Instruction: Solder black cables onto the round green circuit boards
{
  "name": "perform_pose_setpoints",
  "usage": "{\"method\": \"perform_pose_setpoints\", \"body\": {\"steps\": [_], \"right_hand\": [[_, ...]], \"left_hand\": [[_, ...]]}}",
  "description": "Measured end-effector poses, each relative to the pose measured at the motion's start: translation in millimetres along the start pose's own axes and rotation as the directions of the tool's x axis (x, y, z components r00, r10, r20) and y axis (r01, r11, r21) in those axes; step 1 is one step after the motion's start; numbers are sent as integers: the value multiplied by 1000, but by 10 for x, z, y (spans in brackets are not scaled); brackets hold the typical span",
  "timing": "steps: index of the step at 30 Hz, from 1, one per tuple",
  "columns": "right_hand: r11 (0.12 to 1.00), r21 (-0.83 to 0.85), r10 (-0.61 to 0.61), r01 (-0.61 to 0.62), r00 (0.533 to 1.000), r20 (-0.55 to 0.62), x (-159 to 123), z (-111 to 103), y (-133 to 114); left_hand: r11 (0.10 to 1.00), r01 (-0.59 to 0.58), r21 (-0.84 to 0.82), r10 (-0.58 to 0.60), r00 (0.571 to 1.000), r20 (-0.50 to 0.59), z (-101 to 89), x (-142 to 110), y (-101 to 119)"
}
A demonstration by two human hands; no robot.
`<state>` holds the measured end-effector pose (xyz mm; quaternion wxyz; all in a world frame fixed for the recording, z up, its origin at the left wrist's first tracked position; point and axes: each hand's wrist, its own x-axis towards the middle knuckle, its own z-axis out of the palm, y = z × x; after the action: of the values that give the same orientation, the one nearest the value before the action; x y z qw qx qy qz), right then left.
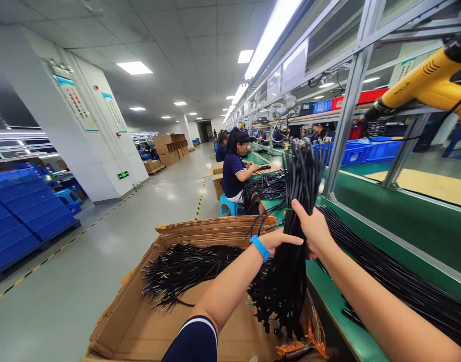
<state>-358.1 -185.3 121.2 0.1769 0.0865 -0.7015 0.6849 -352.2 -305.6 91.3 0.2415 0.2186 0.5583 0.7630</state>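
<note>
A thick bundle of black cables [298, 186] stands upright in front of me, its lower ends hanging over the right side of an open cardboard box [140, 332]. My right hand [313, 229] wraps round the middle of the bundle from the right. My left hand [281, 241], with a blue band at the wrist, grips it from the left, slightly lower; its far fingers are hidden behind the cables. Inside the box lies another pile of black cables [192, 269] with bare, light-coloured ends.
A green workbench [369, 201] runs along the right, with long black cables [388, 266] on it. A yellow heat gun [422, 85] hangs at the upper right. Further along the bench sits a co-worker [232, 171] on a blue stool. Blue bins [354, 153] stand behind the metal frame.
</note>
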Motion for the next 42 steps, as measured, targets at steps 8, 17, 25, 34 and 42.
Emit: {"method": "perform_pose_setpoints", "body": {"steps": [8,17,25,34,42], "right_hand": [[976,-157,-150,152,988,27,-221,-327,27],[945,-149,-288,291,957,43,-472,-331,110],[772,-349,-413,532,836,360,-439,-459,-159],[634,-746,-352,204,935,-43,422,-1731,-126],[729,-683,-224,48,960,-171,-67,-1939,-464]], "left_hand": [[996,84,13,-85,994,71,43,-79,-27],[992,94,81,-109,971,215,129,-257,77],[986,145,78,-161,946,280,36,-454,61],[934,336,122,-357,898,256,100,-607,-35],[868,414,274,-469,865,178,261,-605,-113]]}}
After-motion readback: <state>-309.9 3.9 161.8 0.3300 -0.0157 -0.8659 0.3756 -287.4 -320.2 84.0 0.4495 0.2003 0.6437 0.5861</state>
